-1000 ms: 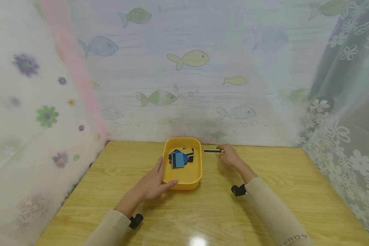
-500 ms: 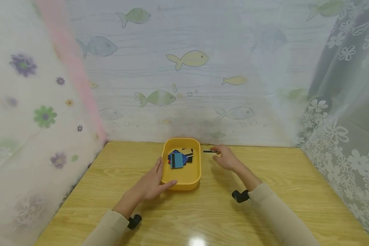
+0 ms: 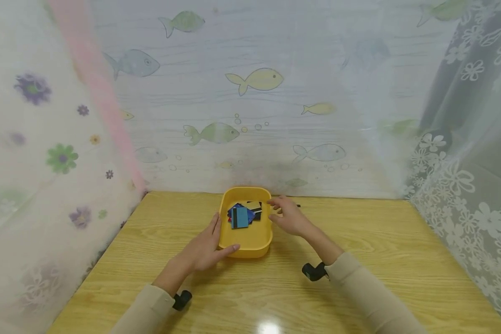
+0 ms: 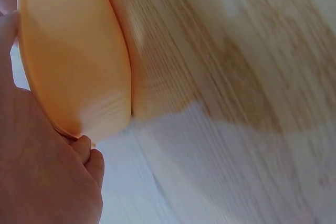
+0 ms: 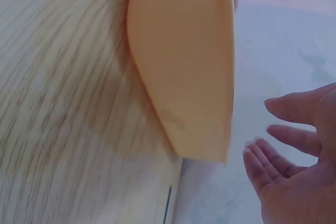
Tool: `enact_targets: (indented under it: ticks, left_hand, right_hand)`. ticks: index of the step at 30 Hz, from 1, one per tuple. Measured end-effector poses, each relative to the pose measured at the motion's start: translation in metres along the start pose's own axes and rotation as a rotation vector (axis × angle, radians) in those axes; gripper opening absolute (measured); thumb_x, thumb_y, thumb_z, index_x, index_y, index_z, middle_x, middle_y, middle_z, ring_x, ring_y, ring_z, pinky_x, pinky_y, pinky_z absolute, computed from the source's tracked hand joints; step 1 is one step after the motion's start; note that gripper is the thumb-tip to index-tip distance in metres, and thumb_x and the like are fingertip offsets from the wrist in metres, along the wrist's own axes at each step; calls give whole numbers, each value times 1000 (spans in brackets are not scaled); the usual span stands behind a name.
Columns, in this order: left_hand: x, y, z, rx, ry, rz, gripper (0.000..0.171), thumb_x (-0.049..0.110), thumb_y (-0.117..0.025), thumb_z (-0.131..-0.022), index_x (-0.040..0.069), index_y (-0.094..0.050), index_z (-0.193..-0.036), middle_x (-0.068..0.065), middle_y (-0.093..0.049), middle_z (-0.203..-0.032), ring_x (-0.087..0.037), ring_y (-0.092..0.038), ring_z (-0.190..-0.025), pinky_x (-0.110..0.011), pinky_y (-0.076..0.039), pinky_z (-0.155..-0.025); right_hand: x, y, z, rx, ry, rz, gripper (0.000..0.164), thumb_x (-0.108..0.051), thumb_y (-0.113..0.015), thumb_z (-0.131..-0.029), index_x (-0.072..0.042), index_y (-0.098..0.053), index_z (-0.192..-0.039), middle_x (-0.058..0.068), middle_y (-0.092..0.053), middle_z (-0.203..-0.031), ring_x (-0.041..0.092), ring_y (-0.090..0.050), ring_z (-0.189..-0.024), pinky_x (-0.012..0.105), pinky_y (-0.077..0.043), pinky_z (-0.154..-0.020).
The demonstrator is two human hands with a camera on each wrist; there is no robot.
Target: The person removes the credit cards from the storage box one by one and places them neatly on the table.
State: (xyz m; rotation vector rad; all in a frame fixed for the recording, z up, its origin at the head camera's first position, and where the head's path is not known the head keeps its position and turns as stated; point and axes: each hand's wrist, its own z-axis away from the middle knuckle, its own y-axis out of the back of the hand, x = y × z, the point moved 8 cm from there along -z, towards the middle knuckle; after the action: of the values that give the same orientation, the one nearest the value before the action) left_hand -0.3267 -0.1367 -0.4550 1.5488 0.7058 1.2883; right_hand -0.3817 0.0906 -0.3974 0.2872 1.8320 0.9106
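A yellow plastic bin (image 3: 250,254) stands on the table with several cards in it; a blue card (image 3: 240,218) with a dark stripe lies on top. My left hand (image 3: 204,248) holds the bin's near left corner, fingers along the side and thumb over the front rim. In the left wrist view, fingertips bend at the bin's rim (image 4: 39,100). My right hand (image 3: 290,215) hovers by the right rim, fingers apart, with nothing visible between them in the right wrist view. Behind it, a thin black strip (image 3: 298,205) lies on the table, mostly hidden by the hand.
The wood-grain table (image 3: 380,260) meets a fish-print cloth (image 3: 254,116) just behind the bin. Flowered cloth (image 3: 62,157) hangs on the left, and a white lace-patterned curtain (image 3: 459,181) on the right.
My right hand has moved left from the black strip to the bin's right rim, and its fingers have spread. The strip stays on the table. My left hand keeps its place.
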Motion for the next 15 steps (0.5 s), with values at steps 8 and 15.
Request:
enact_targets:
  ticks: [8, 15]
  left_hand:
    - [-1, 1, 0, -10, -2, 0, 112, 77, -47, -94, 4, 3, -163, -14, 3, -172, -36, -25, -153, -52, -33, -119]
    - [0, 1, 0, -19, -12, -13, 113, 78, -45, -94, 3, 2, -163, -14, 2, -172, -36, -26, -152, -51, -33, -119]
  right_hand:
    - [-13, -21, -17, -26, 33, -31, 45, -2, -67, -97, 7, -56, -140, 28, -53, -135, 45, -55, -124, 54, -49, -103]
    - [-13, -40, -32, 2, 38, -16, 42, -1, -68, -96, 6, -59, -136, 26, -55, -135, 43, -57, -121, 52, -52, -100]
